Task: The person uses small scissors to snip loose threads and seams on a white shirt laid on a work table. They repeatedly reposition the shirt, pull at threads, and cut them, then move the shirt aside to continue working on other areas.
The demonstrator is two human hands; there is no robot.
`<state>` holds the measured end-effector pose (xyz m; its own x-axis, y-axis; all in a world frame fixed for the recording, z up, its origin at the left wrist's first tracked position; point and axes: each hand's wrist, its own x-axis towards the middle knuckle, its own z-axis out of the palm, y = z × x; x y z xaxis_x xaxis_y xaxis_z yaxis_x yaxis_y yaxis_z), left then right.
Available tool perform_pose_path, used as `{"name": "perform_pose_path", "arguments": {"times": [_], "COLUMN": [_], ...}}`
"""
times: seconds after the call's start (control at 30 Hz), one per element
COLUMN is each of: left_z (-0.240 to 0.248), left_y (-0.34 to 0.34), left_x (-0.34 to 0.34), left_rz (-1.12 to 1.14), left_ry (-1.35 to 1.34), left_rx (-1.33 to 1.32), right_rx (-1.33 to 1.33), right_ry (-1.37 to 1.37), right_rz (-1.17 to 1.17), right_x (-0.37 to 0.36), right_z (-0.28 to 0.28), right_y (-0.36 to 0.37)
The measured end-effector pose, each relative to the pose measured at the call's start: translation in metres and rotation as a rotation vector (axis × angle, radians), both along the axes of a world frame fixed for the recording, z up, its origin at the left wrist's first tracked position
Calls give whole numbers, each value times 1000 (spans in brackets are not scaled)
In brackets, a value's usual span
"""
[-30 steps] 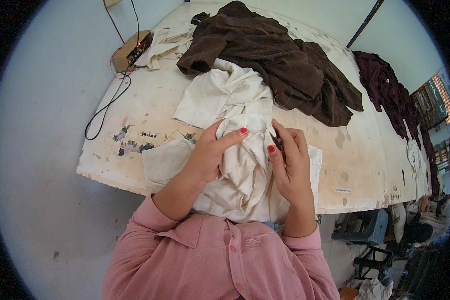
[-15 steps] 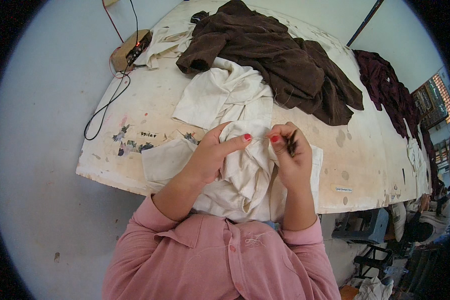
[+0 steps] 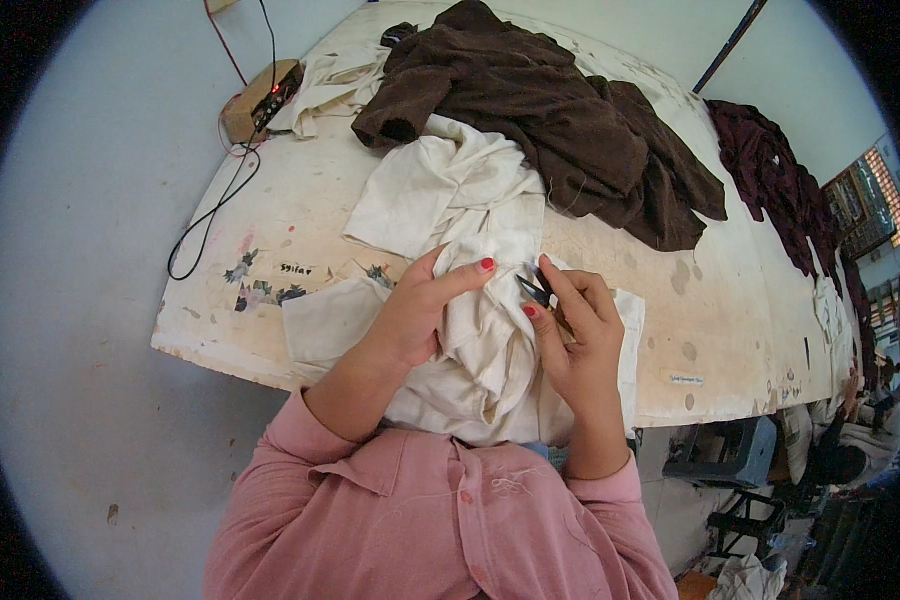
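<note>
A pale bluish wall (image 3: pixel 80 200) stands along the left, and a whitish wall (image 3: pixel 810 85) closes the far side behind the worn, stained table (image 3: pixel 630 275). Over to the right I see an orange-lit latticed window (image 3: pixel 888 195); nearer, a grey-blue stool (image 3: pixel 758 450) stands on pale floor (image 3: pixel 657 475).

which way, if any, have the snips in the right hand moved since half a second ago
Yes: the snips, in the right hand, have moved left toward the white cloth, judged against the unmoved table.
</note>
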<state>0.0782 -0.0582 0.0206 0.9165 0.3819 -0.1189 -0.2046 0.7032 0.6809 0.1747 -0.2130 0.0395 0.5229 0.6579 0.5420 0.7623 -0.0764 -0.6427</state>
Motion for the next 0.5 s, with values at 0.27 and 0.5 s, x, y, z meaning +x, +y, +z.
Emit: {"name": "perform_pose_path", "arguments": {"times": [0.27, 0.5], "left_z": [-4, -4], "left_y": [-1, -3], "left_x": [3, 3], "left_rz": [-8, -5], "left_ry": [27, 36], "left_rx": [-6, -5], "right_rx": [13, 53], "right_ry": [-212, -435], "right_rz": [-53, -60], "right_x": [0, 6], "right_z": [1, -3], "right_y": [8, 9]}}
